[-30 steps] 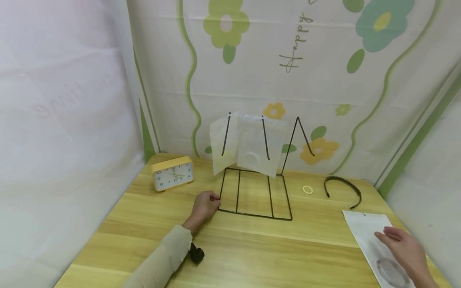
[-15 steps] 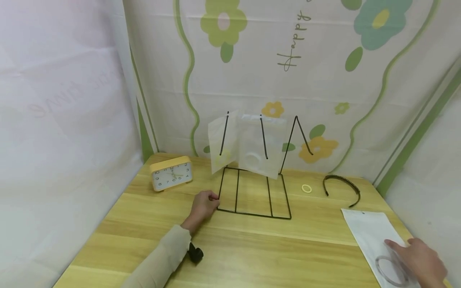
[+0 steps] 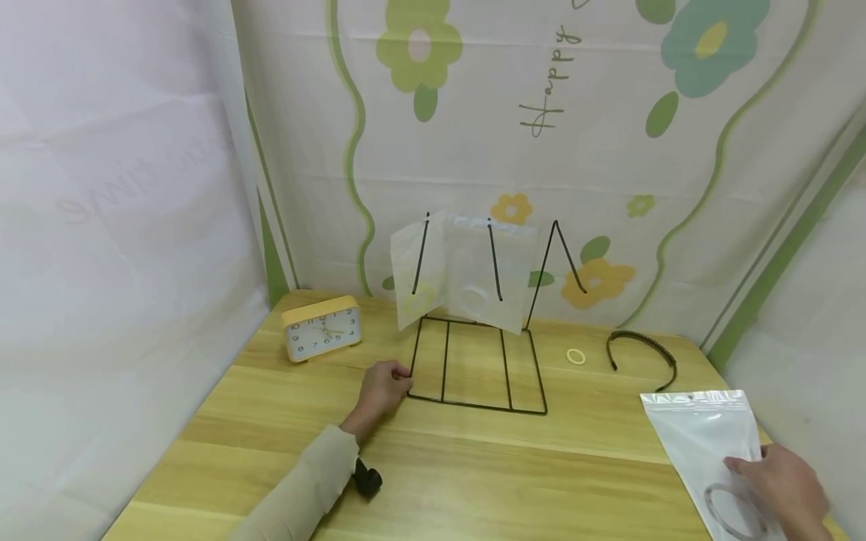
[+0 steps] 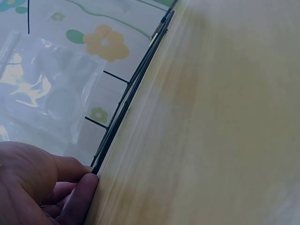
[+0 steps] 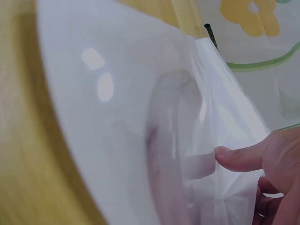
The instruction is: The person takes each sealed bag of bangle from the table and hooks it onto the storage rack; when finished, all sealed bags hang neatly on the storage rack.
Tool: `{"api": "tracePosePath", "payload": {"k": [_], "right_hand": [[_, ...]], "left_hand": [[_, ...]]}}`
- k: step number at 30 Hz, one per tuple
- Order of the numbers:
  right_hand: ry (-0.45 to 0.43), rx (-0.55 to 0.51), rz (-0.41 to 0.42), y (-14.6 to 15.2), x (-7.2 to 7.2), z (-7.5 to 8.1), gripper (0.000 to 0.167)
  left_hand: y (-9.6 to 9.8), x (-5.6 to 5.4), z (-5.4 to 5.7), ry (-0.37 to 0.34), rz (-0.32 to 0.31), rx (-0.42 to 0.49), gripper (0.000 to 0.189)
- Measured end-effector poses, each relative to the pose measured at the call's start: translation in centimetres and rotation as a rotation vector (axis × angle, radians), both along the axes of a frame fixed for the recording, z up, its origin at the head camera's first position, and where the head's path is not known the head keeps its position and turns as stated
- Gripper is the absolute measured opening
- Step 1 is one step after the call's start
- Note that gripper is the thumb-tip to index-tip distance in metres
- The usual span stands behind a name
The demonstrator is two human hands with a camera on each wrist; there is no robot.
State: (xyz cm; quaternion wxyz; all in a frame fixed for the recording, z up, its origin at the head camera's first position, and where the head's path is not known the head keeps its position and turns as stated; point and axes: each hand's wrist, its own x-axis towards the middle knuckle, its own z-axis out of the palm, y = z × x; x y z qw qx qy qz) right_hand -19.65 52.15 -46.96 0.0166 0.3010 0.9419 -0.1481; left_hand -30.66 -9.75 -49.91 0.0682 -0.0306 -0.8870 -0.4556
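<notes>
My left hand (image 3: 384, 391) pinches the front left corner of a black wire display rack (image 3: 477, 406), thumb and finger on the wire in the left wrist view. Two clear zip bags (image 3: 422, 263) hang from the rack's left and middle hooks; the right hook (image 3: 571, 255) carries nothing. At the right edge of the table, my right hand (image 3: 785, 481) grips the side of a white-backed zip bag (image 3: 704, 432), thumb on its front. Inside that bag a pale, see-through bangle (image 3: 734, 511) shows. The bag's top end is tilted up, and its lower end runs out of the head view.
A yellow alarm clock (image 3: 322, 328) stands at the back left. A small yellow ring (image 3: 576, 356) and a dark braided headband (image 3: 643, 347) lie right of the rack. Printed cloth walls (image 3: 433, 150) close off the table's (image 3: 514, 481) back and sides.
My right hand has moved slightly right and down and now grips the bag's side. The bag's top end has lifted, showing its zip strip. My left hand stays on the rack.
</notes>
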Motion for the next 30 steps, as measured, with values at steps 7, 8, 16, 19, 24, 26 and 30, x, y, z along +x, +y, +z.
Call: {"api": "tracePosePath", "payload": {"k": [7,8,16,19,24,26,30], "right_hand": [[0.164,-0.069,0.080,1.2,0.7,0.0,0.067],[0.198,-0.065,0.105,1.2,0.7,0.0,0.066],[0.392,0.024,0.264,0.3,1.2,1.0,0.050],[0.426,0.025,0.267,-0.1,1.4,1.3,0.047],[0.484,-0.024,0.298,-1.2,1.6,2.1,0.043],[0.490,-0.057,0.316,-1.7,1.8,2.7,0.042],[0.489,-0.129,0.331,-2.8,2.2,4.0,0.049]], "left_hand": [[0.3,0.1,0.1,-0.006,-0.012,0.009,0.005],[0.3,0.1,0.1,-0.003,-0.012,0.011,0.005],[0.5,0.0,0.1,0.010,-0.021,0.020,0.005],[0.6,0.0,0.1,-0.003,-0.022,0.016,0.005],[0.3,0.0,0.1,-0.016,0.002,0.016,0.006],[0.2,0.0,0.1,-0.012,0.004,0.017,0.006],[0.1,0.2,0.0,-0.008,0.002,0.014,0.006]]}}
